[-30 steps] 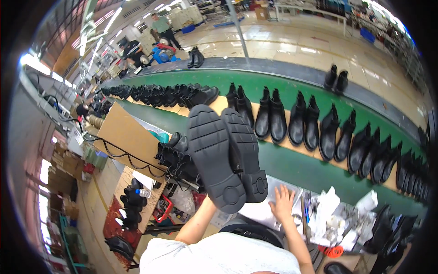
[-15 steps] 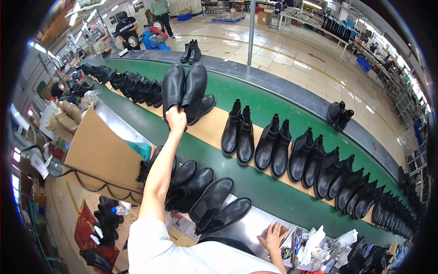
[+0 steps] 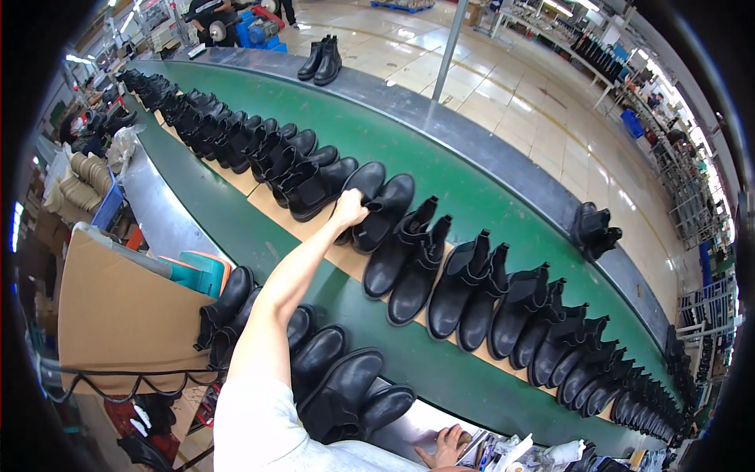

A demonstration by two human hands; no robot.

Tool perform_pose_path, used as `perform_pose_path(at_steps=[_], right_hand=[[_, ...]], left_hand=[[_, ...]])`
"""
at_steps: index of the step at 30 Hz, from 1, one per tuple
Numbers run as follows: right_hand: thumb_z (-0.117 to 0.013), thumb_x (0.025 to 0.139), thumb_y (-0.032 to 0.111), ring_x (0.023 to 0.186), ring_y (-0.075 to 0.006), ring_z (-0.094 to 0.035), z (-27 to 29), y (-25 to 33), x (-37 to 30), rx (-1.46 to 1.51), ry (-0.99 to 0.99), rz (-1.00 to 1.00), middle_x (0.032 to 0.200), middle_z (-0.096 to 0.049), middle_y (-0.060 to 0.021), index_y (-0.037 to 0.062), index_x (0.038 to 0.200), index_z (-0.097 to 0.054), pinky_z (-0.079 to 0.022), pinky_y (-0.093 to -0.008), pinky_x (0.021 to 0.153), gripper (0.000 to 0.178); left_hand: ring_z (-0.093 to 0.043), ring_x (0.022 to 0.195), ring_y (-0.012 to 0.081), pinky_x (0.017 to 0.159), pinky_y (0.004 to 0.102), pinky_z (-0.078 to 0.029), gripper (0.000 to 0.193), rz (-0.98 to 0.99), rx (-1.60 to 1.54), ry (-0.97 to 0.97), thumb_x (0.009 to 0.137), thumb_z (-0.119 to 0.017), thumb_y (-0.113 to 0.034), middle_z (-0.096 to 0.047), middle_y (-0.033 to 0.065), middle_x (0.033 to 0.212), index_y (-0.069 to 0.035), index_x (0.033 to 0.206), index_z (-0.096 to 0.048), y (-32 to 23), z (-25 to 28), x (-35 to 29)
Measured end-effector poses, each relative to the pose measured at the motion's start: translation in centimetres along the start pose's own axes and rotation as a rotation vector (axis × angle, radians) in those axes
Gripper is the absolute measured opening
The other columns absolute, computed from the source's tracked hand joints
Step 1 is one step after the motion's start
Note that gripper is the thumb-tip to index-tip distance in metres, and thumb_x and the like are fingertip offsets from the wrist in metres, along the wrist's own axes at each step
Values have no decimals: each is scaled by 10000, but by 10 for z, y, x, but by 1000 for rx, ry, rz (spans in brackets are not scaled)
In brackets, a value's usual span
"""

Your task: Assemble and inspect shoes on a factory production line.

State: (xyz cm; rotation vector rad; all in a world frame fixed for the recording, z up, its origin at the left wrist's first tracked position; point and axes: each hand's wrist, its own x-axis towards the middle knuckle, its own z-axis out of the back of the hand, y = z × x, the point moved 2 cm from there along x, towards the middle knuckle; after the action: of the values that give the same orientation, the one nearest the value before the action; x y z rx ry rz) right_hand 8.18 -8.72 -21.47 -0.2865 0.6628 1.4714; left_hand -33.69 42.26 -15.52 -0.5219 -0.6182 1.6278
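Observation:
My left hand (image 3: 351, 209) is closed round the shafts of a pair of black ankle boots (image 3: 392, 206), gripping both together. Their toes point away from me, over the brown board strip (image 3: 346, 259) on the green conveyor belt (image 3: 259, 228). To their right stands another pair of black boots (image 3: 406, 253) with toes towards me. At the lower edge, my right hand (image 3: 445, 448) rests with fingers apart on the metal worktop (image 3: 417, 421), beside a small brownish object that I cannot make out. Several loose black boots (image 3: 346, 389) lie on the near side, by my left arm.
Boots line the belt on both sides. A boot pair (image 3: 321, 60) stands on the far grey ledge (image 3: 393, 98), another boot pair (image 3: 595, 230) further right. A cardboard sheet (image 3: 126, 315) and a teal-and-orange object (image 3: 200, 271) are at left. A metal post (image 3: 450, 51) rises beyond.
My left hand has brought the held boots rightward and down to the board strip, beside the standing boots. The view has shifted. My right hand stays on the worktop.

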Motion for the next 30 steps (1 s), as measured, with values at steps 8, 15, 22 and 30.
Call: perform_pose_path(at_steps=[8, 15, 22, 30], right_hand=[[-707, 639, 524, 1340, -459, -60, 8, 6, -1, -35, 100, -19, 1420, -68, -337, -30, 1311, -277, -162, -701, 952, 971], [-725, 659, 430, 1358, -413, -83, 13, 10, -4, -38, 15, -44, 1445, -86, -296, 5, 1335, -271, -146, -662, 991, 919], [-679, 729, 384, 1350, -411, -125, 20, 22, 4, -38, -86, -51, 1427, -157, -293, -44, 1291, -335, -182, -663, 987, 786], [-652, 763, 320, 1245, -366, -372, 63, 45, 20, 119, -152, -19, 1332, -385, -253, -48, 1258, -429, -227, -590, 1013, 656]], left_hand=[[-615, 972, 297, 800, 362, -507, 453, 240, 53, 304, 557, -774, -107, -626, 243, 990, 38, 960, -626, 29, -16, 64], [-596, 1007, 331, 830, 397, -504, 274, 413, 197, -129, 711, -649, -141, -623, 205, 1036, -21, 957, -655, -7, -2, 19], [-625, 921, 299, 828, 372, -494, 455, -80, 222, -45, 692, -693, -324, -645, 154, 1001, -12, 1016, -626, -43, 45, -30], [-578, 914, 378, 834, 430, -457, 509, -336, 91, 713, 801, -602, -425, -602, 228, 942, 15, 1055, -583, -85, 60, -322]])
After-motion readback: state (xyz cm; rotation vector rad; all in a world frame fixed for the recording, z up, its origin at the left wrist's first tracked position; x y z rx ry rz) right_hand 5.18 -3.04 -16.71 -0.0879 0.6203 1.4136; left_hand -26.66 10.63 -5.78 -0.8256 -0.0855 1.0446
